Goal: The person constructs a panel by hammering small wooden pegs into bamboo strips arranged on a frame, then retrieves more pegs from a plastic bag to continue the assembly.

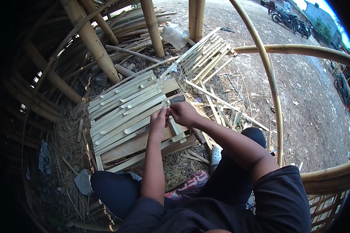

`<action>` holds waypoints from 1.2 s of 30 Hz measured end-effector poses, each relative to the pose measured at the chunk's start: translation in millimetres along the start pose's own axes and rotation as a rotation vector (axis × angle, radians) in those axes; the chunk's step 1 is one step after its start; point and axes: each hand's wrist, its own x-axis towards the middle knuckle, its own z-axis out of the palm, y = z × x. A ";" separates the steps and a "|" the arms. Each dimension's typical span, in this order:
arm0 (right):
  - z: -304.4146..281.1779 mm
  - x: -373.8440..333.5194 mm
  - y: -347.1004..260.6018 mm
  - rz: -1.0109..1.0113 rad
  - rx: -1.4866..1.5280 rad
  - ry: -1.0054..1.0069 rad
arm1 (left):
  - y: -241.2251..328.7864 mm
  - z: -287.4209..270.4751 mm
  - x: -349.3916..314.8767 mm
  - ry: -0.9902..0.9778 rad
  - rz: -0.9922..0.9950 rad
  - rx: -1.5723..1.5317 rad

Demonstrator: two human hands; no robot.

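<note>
A slatted bamboo panel (pixel 122 112) lies in front of me, its pale strips side by side over cross strips, with several curled shavings or split ends standing up from them. Over its right end my left hand (pixel 158 121) is closed, fingertips pinched together close to a pale bamboo strip end (pixel 165 103). What those fingers pinch is too small to make out. Touching them, my right hand (pixel 183 114) is closed too, knuckles up. A dark, blunt-ended tool (pixel 177 98) sticks out at its far side; my fist hides the rest. Below the hands, a short cross strip (pixel 178 131) reaches the panel's edge.
Beyond, another slatted bamboo panel (pixel 206 54) leans by a clear plastic jug (pixel 175 35). Bamboo posts (pixel 90 40) and stacked poles (pixel 124 26) stand left. A curved bamboo pole (pixel 270 81) rises at right. Loose strips (pixel 221 103) litter the ground; motorbikes (pixel 287 19) stand far off.
</note>
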 end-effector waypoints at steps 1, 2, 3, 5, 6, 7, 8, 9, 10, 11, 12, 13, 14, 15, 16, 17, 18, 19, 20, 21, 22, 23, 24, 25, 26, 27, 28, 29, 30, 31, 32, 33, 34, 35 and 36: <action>0.0 0.5 -0.2 -0.001 -0.001 0.001 | -0.6 0.3 0.6 0.010 0.040 0.018; 0.4 0.3 0.0 -0.053 0.027 0.059 | -2.2 -0.2 2.3 0.009 0.041 0.018; 0.6 0.2 0.2 -0.106 0.055 0.117 | -3.4 -1.2 4.1 0.013 0.062 0.044; -5.6 -0.9 -3.4 -0.038 0.036 0.045 | -4.0 0.4 3.9 0.017 0.083 0.070; -8.8 -1.5 -6.4 0.029 0.018 -0.028 | -4.1 4.3 1.9 0.040 0.116 0.079; -7.4 -1.3 -5.1 0.030 0.018 -0.029 | -3.5 7.0 0.3 0.063 0.149 0.089; -6.9 -1.6 -3.6 0.031 0.025 -0.021 | -3.1 8.4 0.1 0.061 0.149 0.088; -6.6 -2.0 -1.8 0.032 0.031 -0.013 | -2.8 10.0 0.1 0.066 0.153 0.114; -6.5 -2.5 0.3 0.035 0.029 -0.012 | -2.6 11.7 0.2 0.072 0.157 0.141; -5.3 -1.0 -2.4 0.029 0.042 -0.020 | -5.9 7.6 3.5 0.077 0.159 0.142; -4.4 0.3 -4.9 0.023 0.054 -0.029 | -10.2 3.1 8.5 0.071 0.230 0.143; -3.4 1.0 -7.5 0.018 0.056 -0.030 | -14.1 -1.4 12.3 0.065 0.302 0.144; -3.1 -1.0 -5.8 -0.007 0.106 -0.025 | -13.7 2.1 11.1 0.061 0.300 0.142; -2.8 -2.7 -4.2 -0.034 0.156 -0.021 | -13.6 6.2 9.5 0.113 0.339 0.209; -2.6 -3.6 -2.8 -0.030 0.154 -0.020 | -13.0 9.4 8.2 0.166 0.378 0.275; -2.2 -3.6 -3.7 -0.037 0.149 -0.025 | -13.6 9.3 8.6 0.166 0.378 0.275; -2.1 -3.6 -4.4 -0.043 0.145 -0.030 | -14.2 9.3 9.1 0.185 0.389 0.315; -2.4 -3.9 -4.8 -0.043 0.145 -0.031 | -15.0 9.2 9.6 0.203 0.400 0.355; -4.3 -4.3 -7.3 -0.041 0.119 -0.050 | -15.8 8.8 9.8 0.204 0.399 0.355; -5.6 -4.4 -9.4 -0.038 0.093 -0.068 | -16.9 8.5 9.7 0.203 0.380 0.355; -5.0 -4.1 -9.1 -0.039 0.094 -0.070 | -17.9 8.2 9.9 0.202 0.361 0.355; -3.8 -3.8 -8.5 -0.068 0.088 -0.057 | -19.6 6.9 11.4 0.204 0.361 0.355; -2.7 -3.6 -7.8 -0.097 0.083 -0.045 | -21.0 5.7 13.2 0.182 0.363 0.320; -1.9 -3.2 -7.1 -0.099 0.084 -0.046 | -22.6 4.2 14.6 0.160 0.364 0.285; -2.7 -3.1 -5.6 -0.099 0.116 -0.052 | -21.5 5.8 13.8 0.158 0.363 0.283; -3.3 -3.3 -4.3 -0.100 0.147 -0.059 | -20.4 7.4 12.8 0.140 0.343 0.257; -3.7 -3.8 -3.4 -0.098 0.144 -0.059 | -19.2 9.3 12.0 0.123 0.324 0.231; -3.1 -3.4 -4.6 -0.093 0.131 -0.059 | -19.0 8.4 12.2 0.126 0.323 0.233; -2.7 -3.1 -5.8 -0.087 0.117 -0.059 | -18.7 7.6 12.7 0.147 0.323 0.233; -2.6 -2.9 -6.7 -0.089 0.120 -0.060 | -18.5 6.9 13.0 0.168 0.322 0.232; -3.7 -3.8 -7.3 -0.066 0.059 -0.066 | -17.4 7.7 11.9 0.167 0.321 0.230; -4.6 -4.7 -7.8 -0.043 -0.001 -0.073 | -16.4 8.1 10.5 0.194 0.316 0.287; -5.4 -5.5 -8.1 -0.041 -0.002 -0.073 | -15.6 8.8 9.3 0.220 0.311 0.345; -5.7 -5.3 -9.1 -0.038 -0.019 -0.090 | -17.0 7.3 10.5 0.221 0.313 0.345; -5.7 -5.0 -10.2 -0.035 -0.035 -0.106 | -18.3 5.8 11.8 0.205 0.310 0.316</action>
